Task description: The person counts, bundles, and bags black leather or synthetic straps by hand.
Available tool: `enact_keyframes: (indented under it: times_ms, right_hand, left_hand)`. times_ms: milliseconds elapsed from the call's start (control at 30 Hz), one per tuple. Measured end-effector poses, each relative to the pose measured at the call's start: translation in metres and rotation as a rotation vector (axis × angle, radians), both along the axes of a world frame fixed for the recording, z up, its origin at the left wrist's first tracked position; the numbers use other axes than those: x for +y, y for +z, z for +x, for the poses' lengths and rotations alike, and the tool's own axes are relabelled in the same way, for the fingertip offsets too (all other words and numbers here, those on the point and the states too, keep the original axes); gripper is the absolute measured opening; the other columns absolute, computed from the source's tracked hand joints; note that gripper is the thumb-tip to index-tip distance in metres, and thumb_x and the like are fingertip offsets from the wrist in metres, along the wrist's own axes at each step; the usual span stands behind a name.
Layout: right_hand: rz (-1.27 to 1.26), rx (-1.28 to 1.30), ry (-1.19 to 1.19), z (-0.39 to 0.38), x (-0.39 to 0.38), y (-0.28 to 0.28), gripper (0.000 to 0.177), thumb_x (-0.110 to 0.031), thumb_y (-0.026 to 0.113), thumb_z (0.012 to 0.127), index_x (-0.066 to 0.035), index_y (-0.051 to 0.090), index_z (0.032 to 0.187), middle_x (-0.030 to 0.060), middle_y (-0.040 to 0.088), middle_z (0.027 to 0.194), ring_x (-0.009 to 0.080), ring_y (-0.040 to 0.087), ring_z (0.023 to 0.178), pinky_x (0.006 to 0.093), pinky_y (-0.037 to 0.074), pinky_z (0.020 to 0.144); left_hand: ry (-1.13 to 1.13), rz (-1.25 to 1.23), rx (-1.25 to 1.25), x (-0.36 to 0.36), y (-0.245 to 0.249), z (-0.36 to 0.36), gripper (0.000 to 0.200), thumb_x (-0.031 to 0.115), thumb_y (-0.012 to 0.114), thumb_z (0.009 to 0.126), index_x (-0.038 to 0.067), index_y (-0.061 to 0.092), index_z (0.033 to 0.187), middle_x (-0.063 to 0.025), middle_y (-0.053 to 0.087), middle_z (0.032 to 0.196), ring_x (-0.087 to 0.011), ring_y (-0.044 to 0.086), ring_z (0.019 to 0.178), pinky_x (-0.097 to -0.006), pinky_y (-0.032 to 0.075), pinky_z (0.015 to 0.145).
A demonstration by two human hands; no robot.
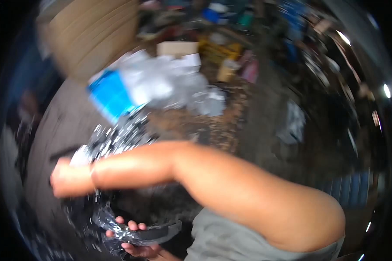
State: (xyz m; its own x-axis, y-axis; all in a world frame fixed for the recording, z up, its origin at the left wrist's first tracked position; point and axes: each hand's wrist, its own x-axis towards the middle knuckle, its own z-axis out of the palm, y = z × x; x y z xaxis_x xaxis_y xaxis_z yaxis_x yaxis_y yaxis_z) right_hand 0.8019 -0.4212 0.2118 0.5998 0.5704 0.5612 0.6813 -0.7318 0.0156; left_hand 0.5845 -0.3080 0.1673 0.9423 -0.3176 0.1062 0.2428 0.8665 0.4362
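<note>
Crossing nearest on a bare arm, the right hand [67, 178] is closing fist-like at crinkled clear plastic film [113, 139]; the left hand [135, 243] is gripping a dark curved band [161, 232] below. I think the film is risking tearing, because the hands are pulling opposite ways.

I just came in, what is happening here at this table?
A person works over a cluttered table; the picture is blurred. The right hand reaches across to the left, against crinkled clear plastic; whether it grips anything is unclear. The left hand, low down, holds a dark curved part wrapped in plastic. A blue package lies beyond.
</note>
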Motion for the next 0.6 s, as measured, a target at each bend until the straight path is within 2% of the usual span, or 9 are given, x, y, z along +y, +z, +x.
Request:
enact_keyframes:
  times_ms: [67, 133, 167, 200, 233, 433, 500, 533, 600]
  right_hand:
    - [-0.089, 0.017, 0.02, -0.04, -0.007, 0.062, 0.007, -0.021, 0.07, 0.054, -0.018, 0.068, 0.06, -0.0007, 0.062, 0.058, 0.0177, 0.062, 0.058, 0.0352, 0.04, 0.041]
    - [0.089, 0.113, 0.005, -0.055, 0.002, 0.069, 0.01, -0.021, 0.07, 0.055, -0.014, 0.067, 0.061, 0.0015, 0.064, 0.063, 0.0183, 0.063, 0.063, 0.0349, 0.041, 0.044]
    - [0.13, 0.057, -0.041, -0.078, -0.009, 0.079, 0.011, -0.021, 0.069, 0.056, -0.011, 0.067, 0.061, 0.003, 0.065, 0.065, 0.0188, 0.064, 0.065, 0.0349, 0.042, 0.045]
    - [0.053, -0.206, -0.18, -0.147, -0.045, 0.109, 0.013, -0.021, 0.068, 0.057, -0.009, 0.067, 0.06, 0.0052, 0.065, 0.066, 0.0198, 0.064, 0.066, 0.0353, 0.042, 0.046]
    - [0.089, 0.144, -0.093, -0.162, -0.056, 0.116, 0.015, -0.021, 0.064, 0.059, -0.008, 0.067, 0.063, 0.01, 0.063, 0.065, 0.0232, 0.062, 0.063, 0.0366, 0.042, 0.047]
    - [0.476, 0.46, -0.344, -0.301, -0.1, 0.057, 0.022, -0.016, 0.055, 0.08, -0.004, 0.058, 0.099, 0.0169, 0.057, 0.086, 0.0311, 0.065, 0.072, 0.0418, 0.054, 0.062]
    - [0.616, 0.437, -0.375, -0.334, -0.089, 0.05, 0.021, -0.015, 0.057, 0.077, -0.003, 0.058, 0.093, 0.0176, 0.057, 0.082, 0.0344, 0.063, 0.071, 0.0434, 0.052, 0.062]
    - [0.743, 0.428, -0.392, -0.348, -0.082, 0.05, 0.02, -0.015, 0.06, 0.073, -0.001, 0.058, 0.087, 0.0183, 0.057, 0.077, 0.0377, 0.062, 0.069, 0.045, 0.051, 0.062]
    - [0.759, 0.423, -0.402, -0.365, -0.072, 0.055, 0.025, -0.016, 0.061, 0.075, -0.004, 0.058, 0.097, 0.0188, 0.058, 0.08, 0.0388, 0.062, 0.07, 0.0443, 0.05, 0.061]
  left_hand:
    - [-0.045, -0.019, 0.054, -0.026, -0.013, 0.014, 0.05, 0.035, 0.058, 0.09, 0.016, 0.038, 0.131, -0.0143, 0.043, 0.13, -0.0229, 0.054, 0.1, -0.0377, 0.054, 0.08]
    - [-0.16, -0.022, 0.047, -0.032, -0.027, 0.025, 0.06, 0.05, 0.052, 0.089, 0.007, 0.041, 0.129, -0.0128, 0.047, 0.127, -0.0221, 0.052, 0.107, -0.0373, 0.05, 0.086]
    - [0.249, 0.26, 0.283, -0.035, -0.04, 0.032, 0.071, 0.059, 0.046, 0.087, -0.001, 0.043, 0.126, -0.0125, 0.048, 0.125, -0.0226, 0.048, 0.115, -0.0394, 0.043, 0.095]
    - [0.226, 0.267, 0.271, -0.041, -0.036, 0.025, 0.071, 0.059, 0.046, 0.087, -0.001, 0.043, 0.126, -0.0125, 0.048, 0.125, -0.0226, 0.048, 0.115, -0.0394, 0.043, 0.095]
    - [0.167, 0.246, 0.203, -0.05, -0.028, 0.018, 0.069, 0.058, 0.046, 0.088, 0.001, 0.042, 0.128, -0.0129, 0.048, 0.126, -0.0228, 0.047, 0.115, -0.0391, 0.042, 0.096]
    - [-0.054, 0.204, -0.019, -0.085, 0.02, -0.033, 0.064, 0.054, 0.044, 0.091, 0.009, 0.036, 0.136, -0.0138, 0.044, 0.131, -0.0238, 0.042, 0.121, -0.0378, 0.033, 0.102]
    - [-0.034, 0.182, -0.069, -0.095, 0.029, -0.053, 0.066, 0.05, 0.05, 0.089, 0.014, 0.031, 0.141, -0.0123, 0.039, 0.137, -0.0235, 0.036, 0.127, -0.0372, 0.029, 0.106]
    - [-0.125, 0.088, -0.081, -0.093, 0.029, -0.058, 0.061, 0.052, 0.047, 0.089, 0.022, 0.031, 0.141, -0.0161, 0.04, 0.136, -0.0269, 0.037, 0.126, -0.0432, 0.025, 0.108]
    - [-0.157, 0.122, -0.166, -0.088, 0.043, -0.077, 0.065, 0.049, 0.053, 0.088, 0.025, 0.027, 0.143, -0.0164, 0.04, 0.137, -0.0269, 0.037, 0.127, -0.0443, 0.024, 0.109]
